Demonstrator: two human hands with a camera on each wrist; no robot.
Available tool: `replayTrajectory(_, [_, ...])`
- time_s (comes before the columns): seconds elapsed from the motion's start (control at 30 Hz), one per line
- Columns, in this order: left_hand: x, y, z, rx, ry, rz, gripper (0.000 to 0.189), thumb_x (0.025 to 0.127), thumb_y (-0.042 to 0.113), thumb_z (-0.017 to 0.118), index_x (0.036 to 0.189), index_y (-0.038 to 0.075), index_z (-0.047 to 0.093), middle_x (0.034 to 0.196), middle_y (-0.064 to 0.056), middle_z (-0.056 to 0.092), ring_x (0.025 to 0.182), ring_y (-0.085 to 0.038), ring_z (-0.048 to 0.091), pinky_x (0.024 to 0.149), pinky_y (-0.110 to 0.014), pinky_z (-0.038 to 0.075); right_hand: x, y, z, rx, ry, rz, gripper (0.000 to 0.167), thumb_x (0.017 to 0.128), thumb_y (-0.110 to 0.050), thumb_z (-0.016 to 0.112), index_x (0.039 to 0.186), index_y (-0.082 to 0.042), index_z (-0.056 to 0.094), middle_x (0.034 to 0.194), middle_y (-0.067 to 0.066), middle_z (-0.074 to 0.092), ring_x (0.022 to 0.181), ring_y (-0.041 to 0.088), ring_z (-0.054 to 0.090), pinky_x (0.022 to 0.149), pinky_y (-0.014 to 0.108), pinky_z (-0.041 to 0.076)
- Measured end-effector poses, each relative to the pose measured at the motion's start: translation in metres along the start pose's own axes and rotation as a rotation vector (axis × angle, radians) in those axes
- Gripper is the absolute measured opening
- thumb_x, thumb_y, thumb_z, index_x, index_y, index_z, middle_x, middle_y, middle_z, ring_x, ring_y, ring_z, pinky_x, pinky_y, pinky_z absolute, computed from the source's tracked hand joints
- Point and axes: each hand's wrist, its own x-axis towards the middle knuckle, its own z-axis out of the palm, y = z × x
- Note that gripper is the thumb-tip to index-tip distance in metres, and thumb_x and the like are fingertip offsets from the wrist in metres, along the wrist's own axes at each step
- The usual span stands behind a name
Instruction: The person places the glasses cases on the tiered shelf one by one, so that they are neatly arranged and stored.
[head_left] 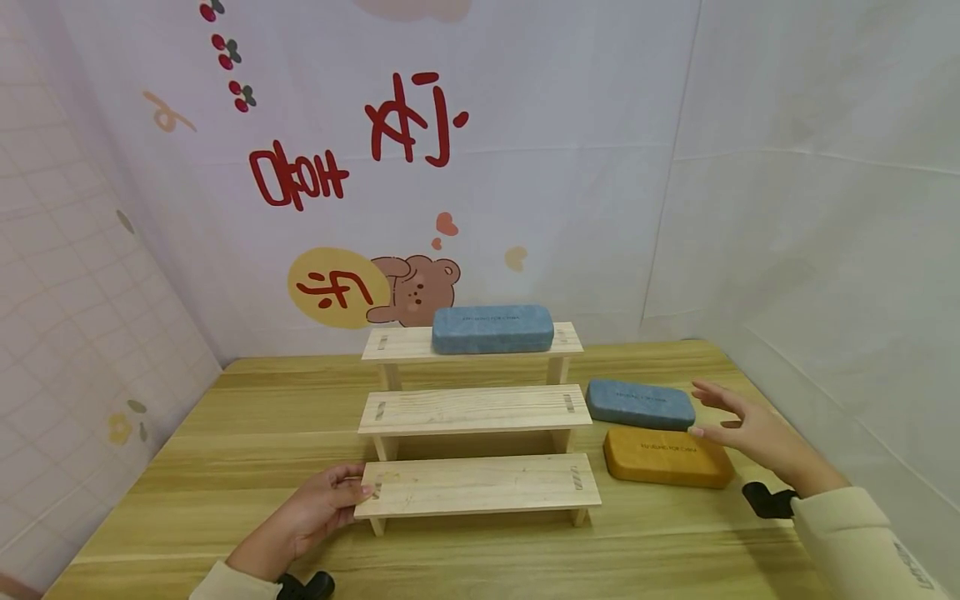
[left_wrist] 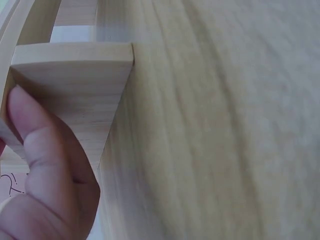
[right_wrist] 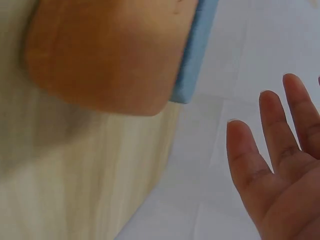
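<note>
- Your desk (head_left: 480, 567) has a pale wood-grain top and meets a white back wall (head_left: 570, 208); a left wall (head_left: 60, 250) carries a faint grid and small flowers.
- The back wall bears large red stylised characters (head_left: 408, 121), cherries (head_left: 227, 52), hearts (head_left: 447, 223) and a brown bear (head_left: 426, 287) beside a yellow disc (head_left: 337, 287) with another red character.
- Dark capitals run across each case, but you cannot read them surely; print on your right sleeve (head_left: 855, 533) is equally small.
- A three-tier wooden stand (head_left: 472, 410) stands mid-desk, with one blue case (head_left: 492, 329) lying on its top board.
- Just right of the stand lie a second blue case (head_left: 640, 404) and, nearer you, an orange case (head_left: 667, 458), both flat on the desk.
- Your left hand (head_left: 326, 504) grips the left end of the lowest board (head_left: 480, 487), fingers curled under it.
- Your right hand (head_left: 757, 433) holds nothing, fingers spread, just beside the right ends of those two cases.
- Your right fingertips partly overlap the cases in the head view.
</note>
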Motion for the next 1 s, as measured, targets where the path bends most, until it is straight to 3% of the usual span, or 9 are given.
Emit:
replayTrajectory(0.17, [0.001,-0.001,-0.001,0.005,0.007,0.001,0.068,0.096,0.006,0.057,0.139,-0.023,0.014,0.113,-0.012,0.057,0.094,-0.013,0.062,0.081,-0.028,0.054,-0.006,0.013,0.004,0.024,-0.039,0.044,0.076,0.094,-0.027,0.064,0.153,-0.004,0.023,0.147,0.028,0.034,0.128,0.050,0.035,0.088,0.067,0.039])
replayTrajectory(0.33, [0.001,-0.001,-0.001,0.008,0.016,-0.002,0.069,0.095,0.006,0.058,0.139,-0.023,0.014,0.112,-0.011,0.057,0.093,-0.013,0.061,0.081,-0.028,0.053,-0.011,0.025,0.009,0.022,-0.056,0.073,0.076,0.093,-0.027,0.066,0.152,-0.002,0.025,0.146,0.030,0.034,0.127,0.050,0.035,0.087,0.066,0.040])
replayTrajectory(0.57, [0.001,-0.001,-0.001,0.002,0.003,-0.002,0.067,0.096,0.006,0.057,0.138,-0.023,0.015,0.112,-0.010,0.058,0.093,-0.013,0.062,0.081,-0.028,0.053,-0.017,0.037,0.013,0.001,-0.072,0.049,0.076,0.088,-0.022,0.070,0.146,0.007,0.030,0.141,0.035,0.038,0.122,0.054,0.039,0.087,0.067,0.040])
replayTrajectory(1.0, [0.001,0.000,-0.001,0.011,0.007,-0.001,0.069,0.095,0.006,0.058,0.139,-0.023,0.013,0.114,-0.012,0.057,0.094,-0.013,0.061,0.081,-0.029,0.053,-0.020,0.046,0.014,0.005,-0.138,0.090,0.082,0.085,-0.023,0.073,0.145,0.012,0.028,0.140,0.040,0.034,0.120,0.057,0.041,0.087,0.066,0.040])
